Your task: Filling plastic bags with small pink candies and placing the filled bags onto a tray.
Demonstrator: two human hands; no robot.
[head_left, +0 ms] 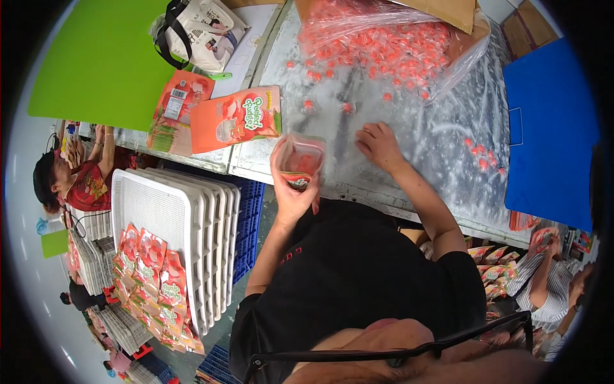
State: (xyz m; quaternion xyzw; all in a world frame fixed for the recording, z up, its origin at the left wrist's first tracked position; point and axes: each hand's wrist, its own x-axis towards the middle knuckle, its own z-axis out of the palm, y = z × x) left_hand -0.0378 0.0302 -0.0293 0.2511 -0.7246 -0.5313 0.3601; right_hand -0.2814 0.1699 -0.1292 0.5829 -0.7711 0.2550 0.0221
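My left hand [293, 203] grips a stand-up pouch [313, 144] near the front edge of the metal table. The pouch's mouth gapes upward, and red wrapped candies show inside. To its right, my right hand [378, 147] is palm down low over the tabletop, fingers slightly bent and a little apart; nothing shows in it, though its underside is hidden. Beyond both hands lies a big heap of red wrapped candies [384, 51] on clear plastic, with a few loose candies [346, 107] in front. Flat printed pouches [214, 131] lie left of the held one.
A blue panel [550, 134] stands at the right beside scattered candies [483, 160]. A green panel [96, 64] and a tote bag [208, 38] are at the far left. Stacked white trays [173, 198] carry filled pouches [153, 275]. Co-workers [89, 179] are on both sides.
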